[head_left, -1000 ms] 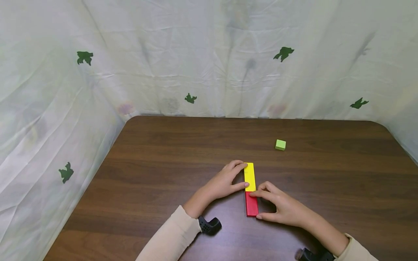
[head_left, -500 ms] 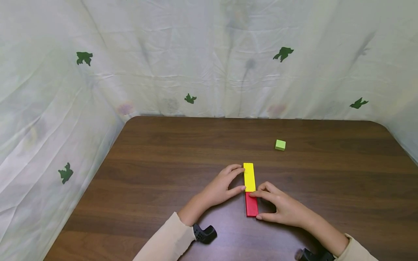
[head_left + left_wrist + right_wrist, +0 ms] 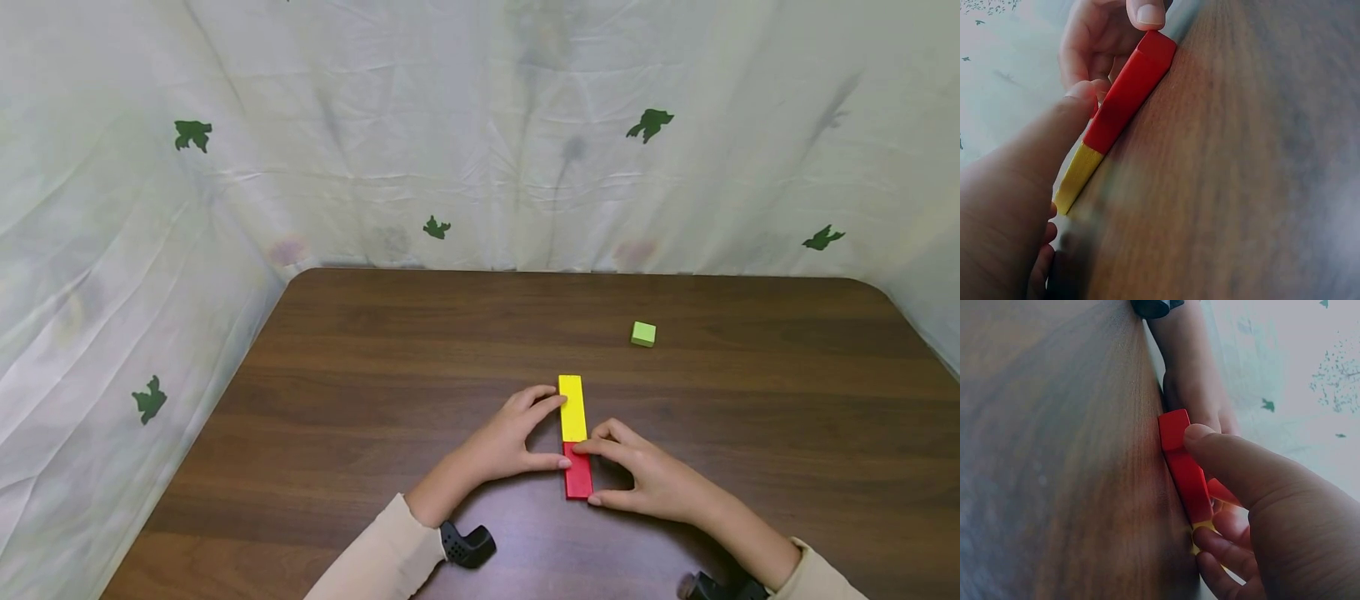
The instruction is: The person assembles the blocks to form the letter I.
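Note:
In the head view, a yellow rectangular block (image 3: 572,412) and a red block (image 3: 579,482) lie end to end in one line on the wooden table. My left hand (image 3: 498,442) is at their left side, its index fingertip at the yellow block's edge and its thumb tip over the red block's edge. From the right, my right hand (image 3: 652,475) pinches the red block, thumb at its near end and index finger near the joint. The left wrist view shows the red block (image 3: 1125,94) meeting the yellow block (image 3: 1079,175). Fingers partly hide the joint in the right wrist view.
A small light green block (image 3: 642,334) sits farther back on the table (image 3: 412,333), right of the line. Behind the table hangs a pale curtain (image 3: 480,125) with dark green leaf shapes. Black wrist devices (image 3: 468,546) are on both arms.
My left hand let go of the yellow block's top and slid nearer along the line; its thumb moved from the yellow block to the red one. The right hand and the blocks stayed put.

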Demonstrator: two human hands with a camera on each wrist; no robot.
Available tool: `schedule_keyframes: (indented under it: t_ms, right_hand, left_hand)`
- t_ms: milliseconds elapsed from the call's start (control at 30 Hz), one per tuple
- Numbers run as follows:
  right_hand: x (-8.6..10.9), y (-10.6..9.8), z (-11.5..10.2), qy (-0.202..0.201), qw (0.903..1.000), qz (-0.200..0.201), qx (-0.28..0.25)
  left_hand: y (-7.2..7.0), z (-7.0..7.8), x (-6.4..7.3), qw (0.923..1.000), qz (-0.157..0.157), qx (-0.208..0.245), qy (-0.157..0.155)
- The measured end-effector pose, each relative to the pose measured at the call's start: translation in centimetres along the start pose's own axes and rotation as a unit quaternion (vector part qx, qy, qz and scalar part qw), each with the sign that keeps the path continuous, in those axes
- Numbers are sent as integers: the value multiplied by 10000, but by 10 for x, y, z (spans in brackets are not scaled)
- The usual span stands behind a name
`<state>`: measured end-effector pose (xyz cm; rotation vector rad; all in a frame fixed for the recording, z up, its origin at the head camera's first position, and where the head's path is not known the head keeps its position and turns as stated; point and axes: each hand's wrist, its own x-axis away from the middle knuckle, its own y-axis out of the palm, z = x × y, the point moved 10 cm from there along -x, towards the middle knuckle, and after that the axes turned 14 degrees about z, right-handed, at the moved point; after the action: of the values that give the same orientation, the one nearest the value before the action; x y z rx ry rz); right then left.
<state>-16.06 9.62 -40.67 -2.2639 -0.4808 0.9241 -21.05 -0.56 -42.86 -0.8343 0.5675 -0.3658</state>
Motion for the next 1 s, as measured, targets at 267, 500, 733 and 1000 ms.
schedule_keyframes:
  t_ms: [267, 500, 733, 1000]
  right_hand:
    - [1, 1, 1, 83, 10000, -23, -22]
    - [0, 3, 6, 285, 9994, -158, 70]
    - [0, 2, 5, 276, 9995, -159, 55]
    - [-3, -6, 8, 519, 9987, 11, -13]
  left_hand:
    - [1, 5, 1, 9992, 14, -322, 228]
    - [0, 6, 0, 9994, 20, -271, 224]
    - [-1, 6, -1, 9995, -20, -236, 187]
    - [0, 4, 0, 9998, -70, -196, 75]
